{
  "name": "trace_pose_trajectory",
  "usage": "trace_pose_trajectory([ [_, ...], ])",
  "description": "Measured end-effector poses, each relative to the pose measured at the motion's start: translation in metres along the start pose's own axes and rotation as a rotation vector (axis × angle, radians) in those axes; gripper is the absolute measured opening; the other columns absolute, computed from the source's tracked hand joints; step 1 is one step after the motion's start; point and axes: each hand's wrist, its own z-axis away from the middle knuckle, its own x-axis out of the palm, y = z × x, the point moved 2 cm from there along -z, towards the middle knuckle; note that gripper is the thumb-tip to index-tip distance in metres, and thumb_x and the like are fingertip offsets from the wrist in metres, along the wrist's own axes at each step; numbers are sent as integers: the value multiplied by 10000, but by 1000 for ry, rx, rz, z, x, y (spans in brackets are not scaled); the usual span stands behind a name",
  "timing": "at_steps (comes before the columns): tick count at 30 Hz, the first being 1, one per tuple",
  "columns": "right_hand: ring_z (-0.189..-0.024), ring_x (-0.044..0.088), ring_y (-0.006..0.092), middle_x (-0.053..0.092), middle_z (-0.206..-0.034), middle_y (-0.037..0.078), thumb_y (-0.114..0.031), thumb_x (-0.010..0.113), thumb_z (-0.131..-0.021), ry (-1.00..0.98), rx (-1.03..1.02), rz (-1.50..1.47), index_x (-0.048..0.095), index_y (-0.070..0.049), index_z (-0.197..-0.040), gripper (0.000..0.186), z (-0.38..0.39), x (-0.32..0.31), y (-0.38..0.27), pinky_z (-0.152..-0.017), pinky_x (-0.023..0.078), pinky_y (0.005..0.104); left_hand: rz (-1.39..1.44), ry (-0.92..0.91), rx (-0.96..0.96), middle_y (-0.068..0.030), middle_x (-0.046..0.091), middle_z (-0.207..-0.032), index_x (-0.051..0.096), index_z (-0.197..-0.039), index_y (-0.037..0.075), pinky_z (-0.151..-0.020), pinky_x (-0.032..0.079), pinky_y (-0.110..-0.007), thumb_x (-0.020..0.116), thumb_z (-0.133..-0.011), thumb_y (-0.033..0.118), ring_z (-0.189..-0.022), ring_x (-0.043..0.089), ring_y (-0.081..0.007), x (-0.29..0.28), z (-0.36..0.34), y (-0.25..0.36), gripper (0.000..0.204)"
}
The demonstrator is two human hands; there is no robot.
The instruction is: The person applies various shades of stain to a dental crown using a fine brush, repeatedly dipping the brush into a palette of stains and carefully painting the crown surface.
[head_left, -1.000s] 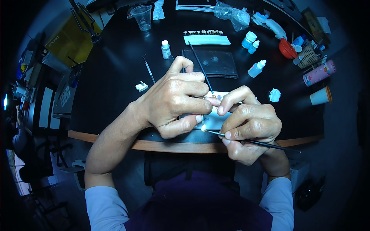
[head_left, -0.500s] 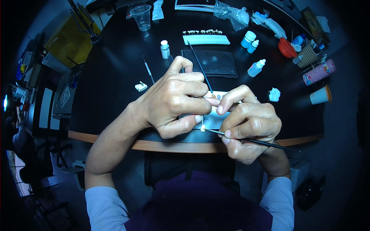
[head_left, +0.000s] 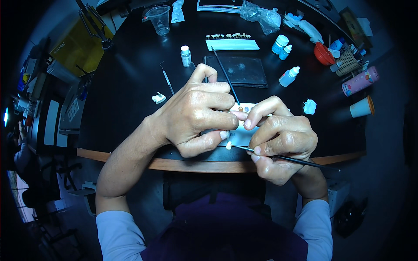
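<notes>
My left hand [head_left: 200,117] is closed on a thin holder [head_left: 228,135] with a small pale tooth-shaped piece [head_left: 229,145] on its lower end. My right hand [head_left: 283,143] pinches a dark fine brush [head_left: 305,162], whose tip meets the piece. Fingers of my two hands meet above it, over a white palette [head_left: 239,138] with small colored dabs, partly hidden by the hands. A second brush [head_left: 224,69] slants behind them across a dark flat pad [head_left: 250,71]. A pale dental model [head_left: 158,98] and a metal probe [head_left: 167,77] lie left of my left hand.
Around the desk stand small bottles [head_left: 288,76], a strip of tooth samples [head_left: 231,45], a clear cup [head_left: 162,24], a red bowl [head_left: 323,54], a pink bottle [head_left: 359,80] and a paper cup [head_left: 361,107]. A crumpled tissue [head_left: 309,106] lies right. A person [head_left: 21,152] sits far left.
Both hands hold almost the same pose, with only very slight shifts at the brush tip and the small piece. Nothing has been let go or taken hold of.
</notes>
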Motion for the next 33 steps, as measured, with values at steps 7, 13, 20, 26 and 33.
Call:
trace_pose_trajectory([
  [7,-905,679,290,721,-718,81,23,701,-677,-8,5,-8,685,-46,-814,154,0,-1,0,-835,560,403,2,8,6,-51,629,-779,816,-982,65,-835,331,-435,637,-716,298,-716,535,-198,0,0,0,396],
  [13,-887,717,295,694,-688,80,31,699,-609,50,-24,-49,681,-24,-715,121,-1,1,1,-813,616,416,6,28,19,-42,585,-753,770,-882,78,-840,326,-437,610,-759,294,-713,521,-201,0,-1,1,296],
  [20,-905,714,296,693,-685,77,33,699,-610,67,-25,-71,678,-23,-710,117,0,7,2,-818,622,425,1,26,8,-39,568,-753,754,-853,87,-842,317,-442,593,-781,303,-719,508,-202,-1,-1,4,278],
  [26,-942,669,282,724,-741,80,55,657,-661,-2,4,-38,691,-45,-804,178,2,2,-1,-962,644,589,2,43,14,-43,584,-763,756,-852,91,-831,318,-445,594,-769,313,-709,501,-204,-2,-1,4,287],
  [33,-887,717,293,684,-694,74,34,690,-598,49,-13,-11,686,-25,-717,133,-1,4,-1,-805,623,406,-8,47,18,-43,554,-733,786,-851,77,-825,299,-453,574,-790,317,-674,481,-200,-1,-2,5,326],
])
